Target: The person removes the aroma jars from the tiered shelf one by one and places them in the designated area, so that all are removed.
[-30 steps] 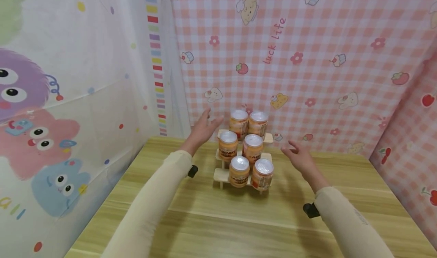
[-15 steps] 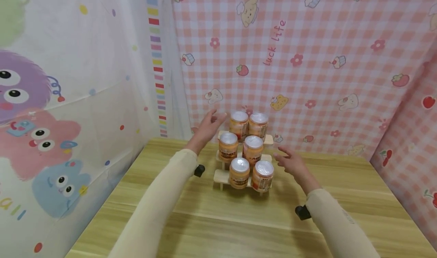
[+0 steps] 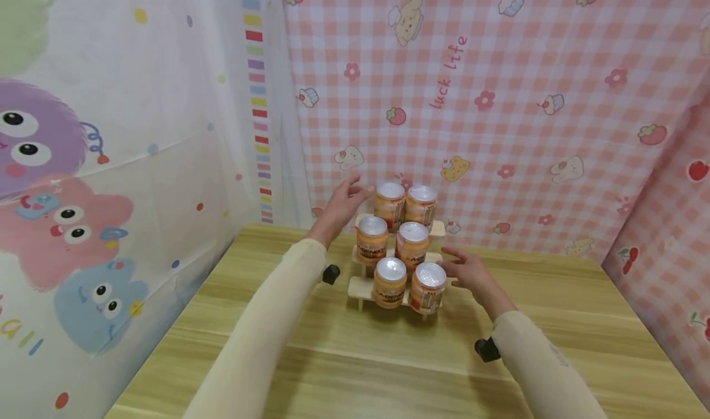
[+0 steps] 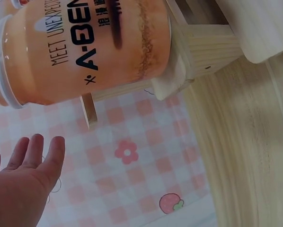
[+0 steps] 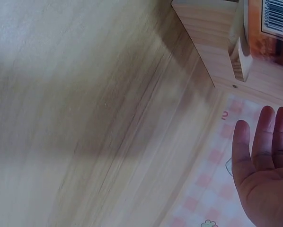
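A three-tier wooden rack (image 3: 362,288) carries several orange cans with silver lids, two on each tier. My left hand (image 3: 345,204) is beside the back-left can (image 3: 390,208), holding nothing. In the left wrist view its fingers (image 4: 53,158) are extended, apart from a large orange can (image 4: 99,47). My right hand (image 3: 471,273) is just right of the rack, near the front-right can (image 3: 427,292); whether it touches the rack there cannot be told. Seen from the right wrist, that hand (image 5: 264,175) has extended fingers and nothing in them, below the rack's side (image 5: 212,38).
The rack stands on a wood-grain table (image 3: 344,357). Behind it hangs a pink checked cloth (image 3: 482,135), and a white cartoon-print cloth (image 3: 166,178) hangs at the left. A black wrist device (image 3: 488,349) is on the right sleeve.
Both hands have moved inward toward the rack, the right one further left and lower, the left one to the right. The cans and rack stay in place.
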### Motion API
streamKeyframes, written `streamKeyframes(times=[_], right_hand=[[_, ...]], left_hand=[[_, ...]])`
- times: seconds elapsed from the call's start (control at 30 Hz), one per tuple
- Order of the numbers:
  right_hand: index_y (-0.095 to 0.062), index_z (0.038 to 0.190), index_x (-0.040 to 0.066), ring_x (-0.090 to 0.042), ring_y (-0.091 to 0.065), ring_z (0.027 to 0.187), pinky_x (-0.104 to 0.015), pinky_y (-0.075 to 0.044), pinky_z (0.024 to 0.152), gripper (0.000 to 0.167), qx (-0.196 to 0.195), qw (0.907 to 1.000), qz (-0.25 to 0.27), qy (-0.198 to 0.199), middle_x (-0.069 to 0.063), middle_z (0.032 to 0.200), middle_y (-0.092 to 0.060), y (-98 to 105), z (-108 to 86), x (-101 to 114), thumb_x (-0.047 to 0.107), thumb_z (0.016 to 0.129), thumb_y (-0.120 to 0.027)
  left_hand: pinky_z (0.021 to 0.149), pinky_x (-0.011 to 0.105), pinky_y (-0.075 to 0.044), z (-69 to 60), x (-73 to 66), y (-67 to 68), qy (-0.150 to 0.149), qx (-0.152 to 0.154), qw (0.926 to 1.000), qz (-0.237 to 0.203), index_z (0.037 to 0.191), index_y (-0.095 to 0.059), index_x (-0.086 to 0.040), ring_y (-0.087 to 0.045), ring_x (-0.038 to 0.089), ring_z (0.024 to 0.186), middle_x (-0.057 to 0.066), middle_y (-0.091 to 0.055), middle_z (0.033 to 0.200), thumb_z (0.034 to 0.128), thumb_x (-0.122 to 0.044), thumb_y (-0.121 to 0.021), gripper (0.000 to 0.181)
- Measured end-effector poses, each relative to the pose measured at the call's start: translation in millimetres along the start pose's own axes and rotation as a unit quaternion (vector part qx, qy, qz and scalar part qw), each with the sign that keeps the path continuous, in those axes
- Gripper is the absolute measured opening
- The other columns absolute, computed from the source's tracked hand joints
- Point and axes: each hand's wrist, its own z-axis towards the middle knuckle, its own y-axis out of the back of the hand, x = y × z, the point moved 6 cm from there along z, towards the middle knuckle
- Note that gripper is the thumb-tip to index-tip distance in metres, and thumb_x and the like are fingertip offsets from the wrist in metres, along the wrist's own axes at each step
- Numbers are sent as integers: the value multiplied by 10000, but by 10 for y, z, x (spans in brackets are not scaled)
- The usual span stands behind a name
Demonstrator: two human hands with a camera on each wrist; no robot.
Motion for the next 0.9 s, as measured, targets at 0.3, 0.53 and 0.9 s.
streamKeyframes(times=[0.3, 0.53, 0.9], right_hand=[[-371, 1498, -6, -123, -604, 917, -429, -495, 865, 530, -54, 9992, 385, -98, -239, 1274, -568, -6, 7, -84, 13, 994, -533], [-349, 1521, 28, -133, -633, 903, -434, -513, 865, 531, -88, 9984, 545, -157, -257, 1379, -534, -64, 2, -106, 68, 1016, -510], [-356, 1531, 75, -157, -635, 921, -457, -513, 884, 537, -106, 9980, 539, -303, -247, 1416, -506, -65, -1, -134, 111, 1022, -522]], left_hand=[[1115, 481, -325, 72, 25, -102, 46, 125, 9997, -214, 1536, -357, -152, -397, 304, 1373, 134, -439, 1495, 959, -363, -654, 682], [1099, 448, -357, 87, -1, -144, -72, 243, 9996, -151, 1506, -406, -162, -450, 275, 1335, 99, -499, 1450, 945, -308, -689, 646], [1081, 448, -383, 192, -6, -253, -112, 629, 9980, 0, 1524, -383, -139, -437, 285, 1339, 126, -457, 1472, 893, -254, -758, 743]])
